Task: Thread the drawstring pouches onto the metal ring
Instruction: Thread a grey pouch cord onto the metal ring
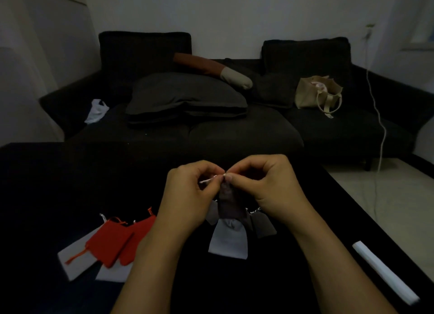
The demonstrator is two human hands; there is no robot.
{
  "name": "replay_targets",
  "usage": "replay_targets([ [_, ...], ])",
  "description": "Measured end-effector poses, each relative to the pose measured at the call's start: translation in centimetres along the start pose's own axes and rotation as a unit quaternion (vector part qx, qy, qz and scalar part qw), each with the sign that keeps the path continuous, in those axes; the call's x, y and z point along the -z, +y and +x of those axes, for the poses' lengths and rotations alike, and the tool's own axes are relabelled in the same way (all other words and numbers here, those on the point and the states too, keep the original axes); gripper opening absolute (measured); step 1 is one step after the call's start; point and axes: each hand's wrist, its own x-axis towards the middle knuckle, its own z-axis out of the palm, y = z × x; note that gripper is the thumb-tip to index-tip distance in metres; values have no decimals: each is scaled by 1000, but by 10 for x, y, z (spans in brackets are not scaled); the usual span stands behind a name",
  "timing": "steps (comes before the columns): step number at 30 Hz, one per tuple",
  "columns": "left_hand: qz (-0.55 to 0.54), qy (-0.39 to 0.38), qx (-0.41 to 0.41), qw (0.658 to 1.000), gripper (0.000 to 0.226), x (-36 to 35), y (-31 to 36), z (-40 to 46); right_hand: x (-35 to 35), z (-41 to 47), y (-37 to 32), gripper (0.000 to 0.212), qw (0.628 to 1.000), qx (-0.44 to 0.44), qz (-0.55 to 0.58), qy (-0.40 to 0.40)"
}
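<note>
Grey cloth hangs beneath your hands: the left hand (187,187) and right hand (263,180) meet fingertip to fingertip, pinching a pouch's white drawstring (207,180), presumably to feed the ring, which I cannot make out. Red pouches (112,241) wait left of your left hand on the desk (47,184).

bare left hand (187,191), bare right hand (267,184); forearms unsleeved

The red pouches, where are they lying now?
In the head view the red pouches lie on the dark table, left of the left hand, on top of white pouches.
</note>
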Motion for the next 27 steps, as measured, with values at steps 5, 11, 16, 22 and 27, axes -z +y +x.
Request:
replay_targets([
  [5, -49, 46, 0, 998, 18, 0, 1, -2, -3, -1, 0, 13, 1000, 13, 19, -14],
  [11, -74, 56, -12, 996, 23, 0, 3, -2, -4, 1, 3, 25, 992, -45, 109, -36],
  [16, -46, 128, -65, 989, 22, -2, 8, -3, -5, 2, 0, 24, 986, -65, 142, -58],
  [22, -72, 132, -63, 987, 20, -5, 13, -4, -8, 2, 0, 12, 977, -97, 187, -18],
  [27, -113, 111, -40, 987, 25, -6, 15, -4, -8, 2, 0, 15, 976, -90, 199, 10],
])
